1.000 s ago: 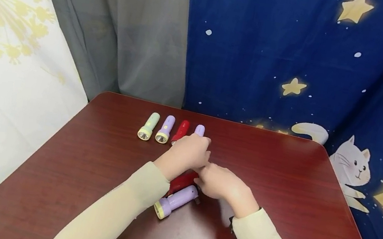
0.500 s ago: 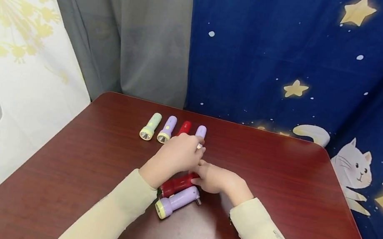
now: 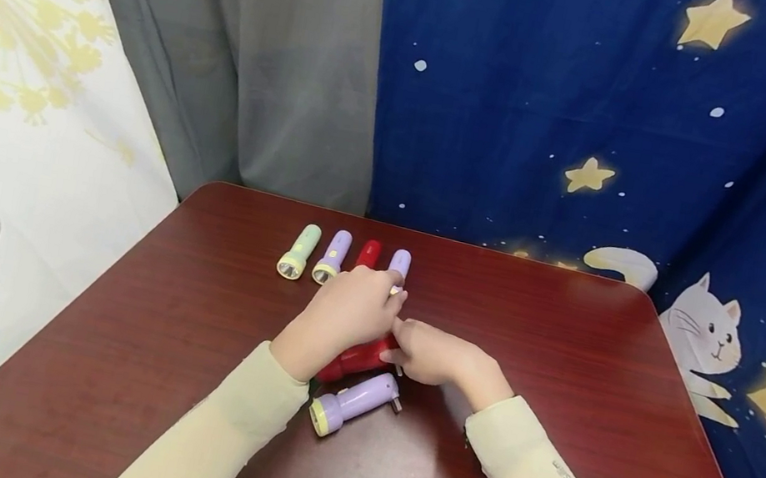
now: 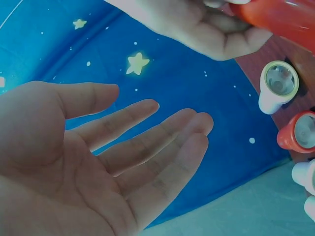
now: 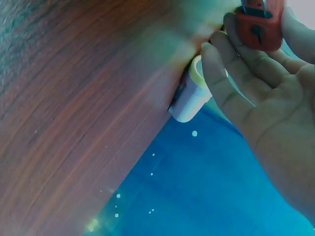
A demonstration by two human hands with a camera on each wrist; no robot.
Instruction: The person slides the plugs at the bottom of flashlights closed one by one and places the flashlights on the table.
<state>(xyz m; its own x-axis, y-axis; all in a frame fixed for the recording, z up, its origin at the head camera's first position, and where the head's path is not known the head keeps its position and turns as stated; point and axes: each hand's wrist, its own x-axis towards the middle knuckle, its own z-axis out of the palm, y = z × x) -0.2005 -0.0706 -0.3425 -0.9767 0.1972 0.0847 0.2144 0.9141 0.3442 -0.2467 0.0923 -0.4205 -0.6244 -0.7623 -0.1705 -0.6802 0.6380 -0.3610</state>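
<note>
My right hand [image 3: 435, 355] pinches the tail end of a red flashlight [image 3: 355, 360] between thumb and fingers. In the right wrist view, the red flashlight [image 5: 268, 37] shows its end with metal plug prongs. Its head is partly hidden behind my left wrist in the head view. My left hand [image 3: 352, 306] hovers over it, overlapping my right fingertips. Seen from the left wrist, the left hand [image 4: 123, 162] has its fingers extended and nothing in them. A purple flashlight [image 3: 359, 400] with a yellow rim and plug prongs lies just nearer than the red one.
Toward the back of the dark red table [image 3: 549, 335] stretches a row: a green flashlight [image 3: 300, 250], a purple flashlight [image 3: 334, 256], a red flashlight [image 3: 369, 252] and another purple flashlight [image 3: 400, 261]. My left hand partly covers the last two. Curtains [image 3: 523, 127] hang beyond the table.
The red flashlight has moved away from the nearer purple one, held by my right hand, and its prongs now show. My left hand has shifted slightly left.
</note>
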